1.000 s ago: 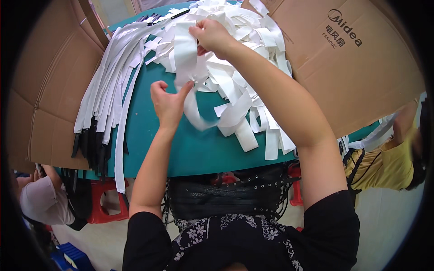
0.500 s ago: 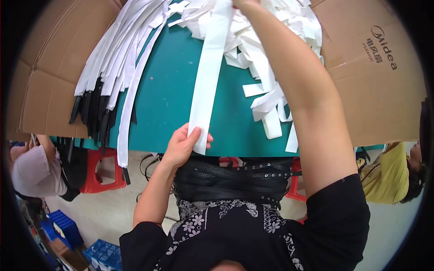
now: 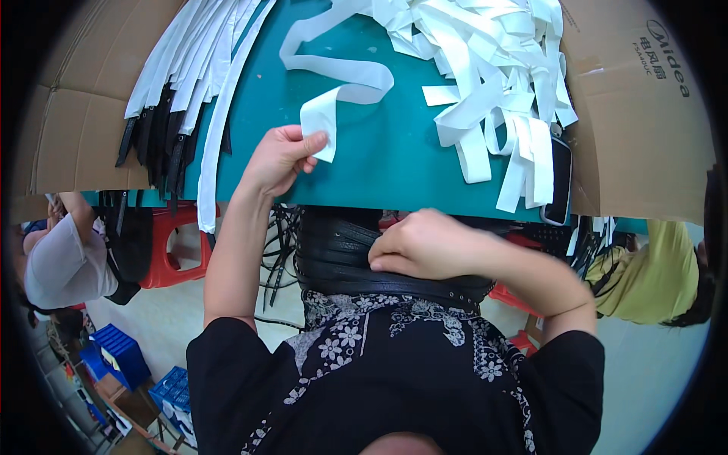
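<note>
- The left hand, left of the frame's centre, pinches the lower end of a white strip between thumb and fingers.
- From this grip the strip runs upward in loose bends over the green surface to the top edge of the frame, left of the white pile.
- The right hand, below the surface's edge, lies over black straps, fingers curled; whether it grips one, I cannot tell.
- Half a second ago the strip stretched straight between both hands; now it is slack, and the right hand has come down from the top.
</note>
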Available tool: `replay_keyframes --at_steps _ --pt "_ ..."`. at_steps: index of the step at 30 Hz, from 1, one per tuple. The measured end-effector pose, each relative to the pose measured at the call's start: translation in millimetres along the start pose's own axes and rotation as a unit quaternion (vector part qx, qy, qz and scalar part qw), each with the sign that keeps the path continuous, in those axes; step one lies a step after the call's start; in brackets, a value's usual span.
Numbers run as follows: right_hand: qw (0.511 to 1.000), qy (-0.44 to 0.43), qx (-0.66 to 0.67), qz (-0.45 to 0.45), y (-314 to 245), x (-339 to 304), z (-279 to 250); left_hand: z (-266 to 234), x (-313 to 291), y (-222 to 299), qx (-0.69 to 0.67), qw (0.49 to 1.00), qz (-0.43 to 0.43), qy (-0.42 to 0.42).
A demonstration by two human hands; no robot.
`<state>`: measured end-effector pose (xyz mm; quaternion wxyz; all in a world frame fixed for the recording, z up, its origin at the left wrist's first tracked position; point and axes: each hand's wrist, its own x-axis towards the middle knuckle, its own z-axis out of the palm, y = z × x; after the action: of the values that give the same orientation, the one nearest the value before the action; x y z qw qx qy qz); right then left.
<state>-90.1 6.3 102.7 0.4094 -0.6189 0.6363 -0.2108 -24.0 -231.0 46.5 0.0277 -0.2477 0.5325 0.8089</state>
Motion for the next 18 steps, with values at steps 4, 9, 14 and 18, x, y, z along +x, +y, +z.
replay_keyframes --at_steps 4,9,14,18 --pt "0.971 0.225 -0.012 0.086 59.9 22.8 92.4 19.5 5.1 -1.3 -0.028 0.999 0.029 0.019" --pt "0.962 0.216 -0.124 0.116 61.3 74.8 120.2 23.2 3.3 -7.6 -0.017 0.989 0.107 0.1" --pt "0.97 0.189 -0.08 0.131 63.8 77.9 108.0 20.7 -7.9 -8.8 -0.065 0.992 0.093 0.055" --pt "0.956 0.032 0.291 0.015 48.2 33.4 80.8 13.9 -15.2 -2.2 -0.068 0.998 0.017 -0.005"
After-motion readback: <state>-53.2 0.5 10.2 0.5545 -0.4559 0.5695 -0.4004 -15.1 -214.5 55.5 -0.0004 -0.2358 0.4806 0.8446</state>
